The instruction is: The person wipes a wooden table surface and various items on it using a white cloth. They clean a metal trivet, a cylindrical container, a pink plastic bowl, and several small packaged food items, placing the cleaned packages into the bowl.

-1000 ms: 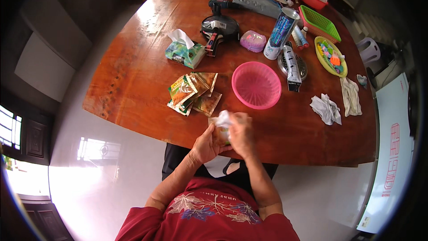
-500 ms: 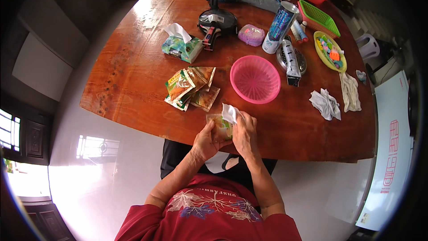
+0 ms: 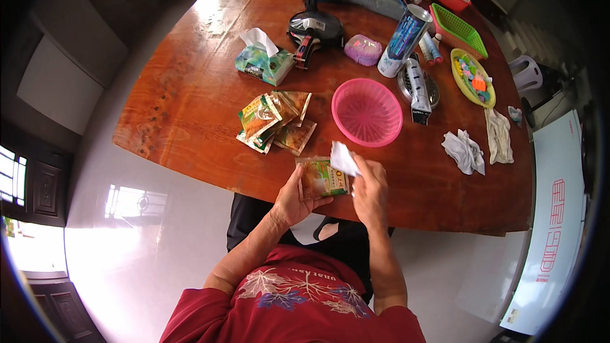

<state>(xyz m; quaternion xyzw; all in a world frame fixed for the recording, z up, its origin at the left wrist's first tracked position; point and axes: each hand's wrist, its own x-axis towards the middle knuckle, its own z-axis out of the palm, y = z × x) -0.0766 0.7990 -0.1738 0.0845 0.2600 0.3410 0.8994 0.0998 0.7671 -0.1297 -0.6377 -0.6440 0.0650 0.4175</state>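
A flat sachet [image 3: 323, 178] in brown, green and yellow is gripped along its left side by my left hand [image 3: 292, 200], just over the table's near edge. My right hand [image 3: 371, 189] pinches a white tissue [image 3: 344, 157], which sticks up at the sachet's upper right corner. Whether the tissue touches the sachet is hard to make out. Beyond my left hand lies a loose pile of similar sachets [image 3: 270, 118]. To the right of that pile stands a pink plastic basket [image 3: 367, 113], with nothing seen inside.
On the wooden table [image 3: 190, 108], a tissue pack [image 3: 264, 63] sits behind the pile. Farther back are a table tennis bat case [image 3: 314, 28], a purple pouch [image 3: 363, 49] and a tall blue can [image 3: 404, 41]. Crumpled white cloth [image 3: 465, 151] and a yellow basket [image 3: 471, 77] lie right.
My right hand has drawn to the right with the tissue, uncovering more of the sachet's front. My left hand keeps its hold. The view has shifted slightly.
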